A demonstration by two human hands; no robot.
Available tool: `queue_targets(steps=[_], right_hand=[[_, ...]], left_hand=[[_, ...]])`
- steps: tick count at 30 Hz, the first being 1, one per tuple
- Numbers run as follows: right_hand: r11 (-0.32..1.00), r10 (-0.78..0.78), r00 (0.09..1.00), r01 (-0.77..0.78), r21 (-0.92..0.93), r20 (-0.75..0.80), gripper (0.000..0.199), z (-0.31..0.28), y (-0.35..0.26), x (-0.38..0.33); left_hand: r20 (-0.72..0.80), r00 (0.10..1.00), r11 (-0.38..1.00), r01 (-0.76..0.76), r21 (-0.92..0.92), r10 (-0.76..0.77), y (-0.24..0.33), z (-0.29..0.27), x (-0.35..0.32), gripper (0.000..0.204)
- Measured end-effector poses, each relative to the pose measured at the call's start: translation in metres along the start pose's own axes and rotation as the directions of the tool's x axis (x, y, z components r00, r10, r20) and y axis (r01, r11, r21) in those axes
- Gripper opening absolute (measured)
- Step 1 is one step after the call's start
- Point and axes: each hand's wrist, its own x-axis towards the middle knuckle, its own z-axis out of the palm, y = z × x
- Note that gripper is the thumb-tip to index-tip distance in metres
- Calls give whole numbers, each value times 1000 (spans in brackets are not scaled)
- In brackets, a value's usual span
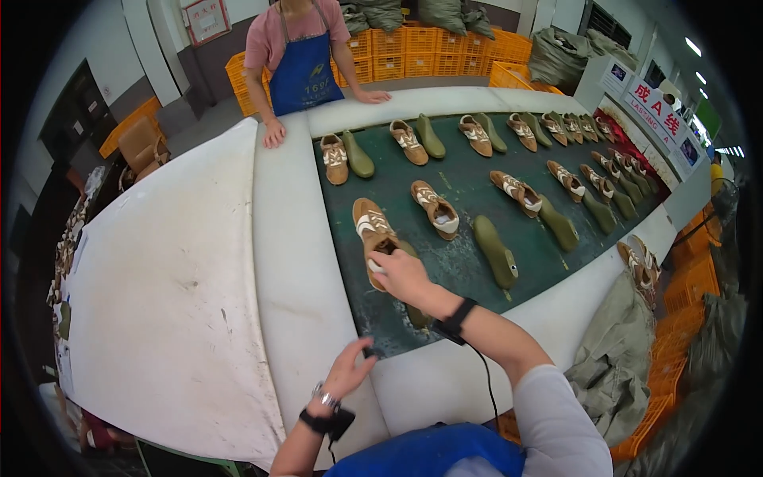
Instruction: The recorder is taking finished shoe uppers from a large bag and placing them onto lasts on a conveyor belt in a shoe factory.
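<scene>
Floating by the near edge of the dark green table top (453, 270), the left hand (346, 374) has its fingers part open and a little bent, with the thumb held apart. A dark bit shows by the fingertips, too small to tell what it is. A shiny watch (322, 395) and a black strap (318, 421) go round that wrist. Farther in, the right hand (404, 278) bends its fingers over the back of a brown shoe with white stripes (370, 221). They touch the shoe by its opening, but I cannot tell if they pinch it. The shoe lies on the green top, toe pointing away. A green foot shape (416, 316) is just beside it, partly under the hand. To the right are another brown shoe (435, 210) and a lone green last (494, 253). Past them runs a far row of shoes (408, 143). Across the table, a person in a blue apron (306, 71) rests both hands on the white edge (445, 97). Behind are orange crates (389, 67)
</scene>
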Motion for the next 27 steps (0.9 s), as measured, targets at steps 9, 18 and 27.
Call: queue_targets(steps=[9,18,27], right_hand=[[999,-25,974,31,-25,226,49,84,52,8],[810,495,837,-542,226,233,33,-108,-3,-365],[-190,955,-147,-970,150,258,39,-45,-87,-755]], left_hand=[[-141,965,954,246,173,-223,2,-30,-188,33],[446,839,884,-428,188,312,98,36,-79,39],[868,206,527,-847,-72,451,177,204,-91,47]])
